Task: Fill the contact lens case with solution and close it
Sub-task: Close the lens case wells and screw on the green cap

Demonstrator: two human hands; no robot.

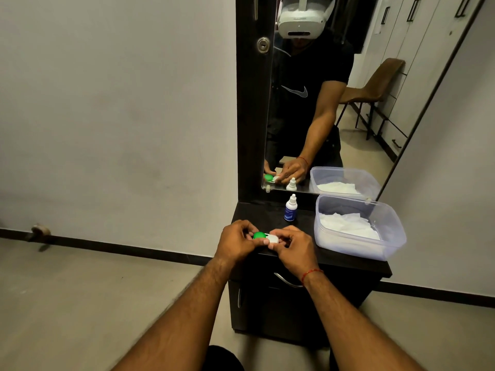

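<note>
The contact lens case (pixel 265 238), with green cap and white cap both on, is held just above the near edge of the dark cabinet top (pixel 348 259), the left hand (pixel 235 243) pinching the green side to steady it while the right hand (pixel 293 246) grips the white cap, probably to turn it, and the solution bottle (pixel 290 208) stands untouched behind.

Fingers of both hands hide most of the contact lens case (pixel 265 236); the bottle (pixel 290 208) label is unreadable.

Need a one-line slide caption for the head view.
Both hands, left hand and right hand, hold the contact lens case; solution bottle stands capped behind.
</note>
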